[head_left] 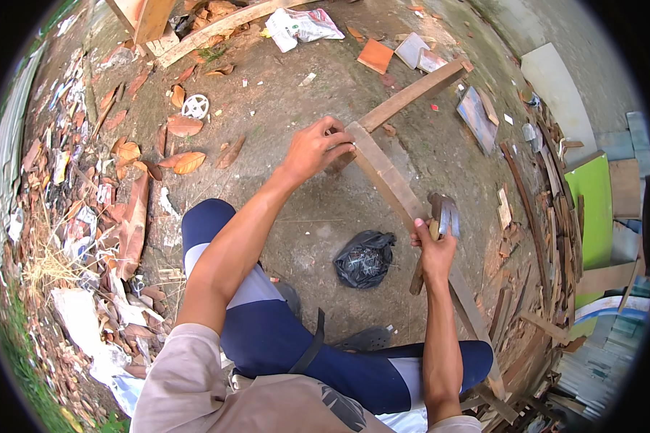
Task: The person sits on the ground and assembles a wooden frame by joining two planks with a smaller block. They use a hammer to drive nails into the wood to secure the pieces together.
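A long wooden plank (390, 177) runs from in front of me down past my right knee. Its far end lies over a second wooden batten (415, 94), forming a corner. My left hand (316, 149) is at that corner, its thumb and fingers pinched together against the plank's end; whatever is between the fingertips is too small to make out. My right hand (436, 252) is closed round a hammer (446, 215), with the head above my fist, close beside the plank. On the ground between my legs sits an open black plastic bag (365, 260) with nails in it.
Scrap wood (549, 238) is heaped along the right, beside a green panel (592, 216). Dry leaves and litter (79, 231) cover the left. A white sack (303, 27), tile pieces (375, 55) and a white plastic wheel (195, 107) lie farther off.
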Demonstrator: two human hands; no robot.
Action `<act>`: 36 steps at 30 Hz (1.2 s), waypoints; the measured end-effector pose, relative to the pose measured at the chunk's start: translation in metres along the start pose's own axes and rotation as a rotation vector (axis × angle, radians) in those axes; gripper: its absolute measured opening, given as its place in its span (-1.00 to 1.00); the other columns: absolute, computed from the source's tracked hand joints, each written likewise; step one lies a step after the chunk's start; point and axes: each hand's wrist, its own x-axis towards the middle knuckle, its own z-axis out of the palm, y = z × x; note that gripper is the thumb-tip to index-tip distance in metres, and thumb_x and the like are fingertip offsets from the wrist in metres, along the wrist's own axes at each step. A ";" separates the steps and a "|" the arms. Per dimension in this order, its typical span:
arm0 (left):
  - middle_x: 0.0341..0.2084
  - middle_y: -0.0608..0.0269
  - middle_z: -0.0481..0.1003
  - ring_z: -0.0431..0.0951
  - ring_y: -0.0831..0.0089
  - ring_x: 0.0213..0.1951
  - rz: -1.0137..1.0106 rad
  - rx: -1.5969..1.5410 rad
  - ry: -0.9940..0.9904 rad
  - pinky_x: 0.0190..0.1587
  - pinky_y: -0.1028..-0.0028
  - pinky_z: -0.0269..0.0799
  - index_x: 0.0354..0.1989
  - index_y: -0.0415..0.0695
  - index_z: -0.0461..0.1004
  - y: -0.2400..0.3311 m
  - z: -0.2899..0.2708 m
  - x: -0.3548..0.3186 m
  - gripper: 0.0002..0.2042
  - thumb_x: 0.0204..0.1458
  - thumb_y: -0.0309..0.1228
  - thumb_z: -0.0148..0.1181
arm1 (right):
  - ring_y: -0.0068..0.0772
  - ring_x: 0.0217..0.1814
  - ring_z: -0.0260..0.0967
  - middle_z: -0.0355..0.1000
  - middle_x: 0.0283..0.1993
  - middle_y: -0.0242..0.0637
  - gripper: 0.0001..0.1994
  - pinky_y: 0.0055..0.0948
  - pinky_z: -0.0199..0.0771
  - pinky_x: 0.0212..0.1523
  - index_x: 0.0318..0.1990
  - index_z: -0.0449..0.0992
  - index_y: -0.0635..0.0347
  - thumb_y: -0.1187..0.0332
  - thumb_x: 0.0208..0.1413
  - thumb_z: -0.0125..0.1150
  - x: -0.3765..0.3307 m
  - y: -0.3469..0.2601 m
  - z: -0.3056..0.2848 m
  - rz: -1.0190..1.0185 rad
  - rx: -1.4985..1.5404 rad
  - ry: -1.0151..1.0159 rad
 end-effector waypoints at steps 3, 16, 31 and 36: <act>-0.28 0.30 0.56 0.61 0.39 -0.25 -0.006 -0.101 -0.013 -0.22 0.39 0.54 -0.26 0.03 0.69 -0.004 0.002 0.002 -0.83 -0.05 -0.34 0.44 | -0.54 -0.45 0.47 0.47 -0.41 -0.28 -0.79 -0.50 0.48 -0.46 -0.20 0.48 0.31 0.38 0.13 0.36 0.002 -0.007 0.000 0.042 -0.065 0.000; 0.00 -0.03 0.56 0.57 0.23 0.07 -0.837 -0.928 -0.263 0.14 0.31 0.47 -0.01 -0.19 0.35 -0.017 -0.003 0.045 -0.77 0.32 -0.31 0.04 | -0.28 -0.36 0.47 0.56 -0.36 -0.10 -0.62 -0.25 0.43 -0.25 -0.25 0.56 0.27 0.20 -0.12 0.53 0.061 -0.084 0.053 -0.203 -0.638 -0.042; -0.08 -0.10 0.59 0.61 0.24 -0.04 -0.850 -0.922 -0.204 0.08 0.32 0.49 0.04 -0.23 0.29 -0.019 -0.010 0.042 -0.75 0.35 -0.31 -0.02 | 0.02 -0.28 0.53 0.56 -0.33 0.10 -0.52 -0.12 0.44 -0.20 -0.27 0.55 0.37 0.08 -0.13 0.53 0.088 -0.057 0.076 -0.011 -0.564 -0.178; -0.22 0.20 0.66 0.62 0.46 -0.14 -0.578 -0.619 -0.236 0.00 0.40 0.43 -0.08 -0.22 0.44 -0.002 -0.009 0.045 -0.79 0.27 -0.33 0.14 | -0.15 -0.36 0.52 0.56 -0.38 0.02 -0.52 -0.16 0.43 -0.26 -0.23 0.57 0.36 0.07 -0.10 0.50 0.091 -0.050 0.073 -0.059 -0.544 -0.177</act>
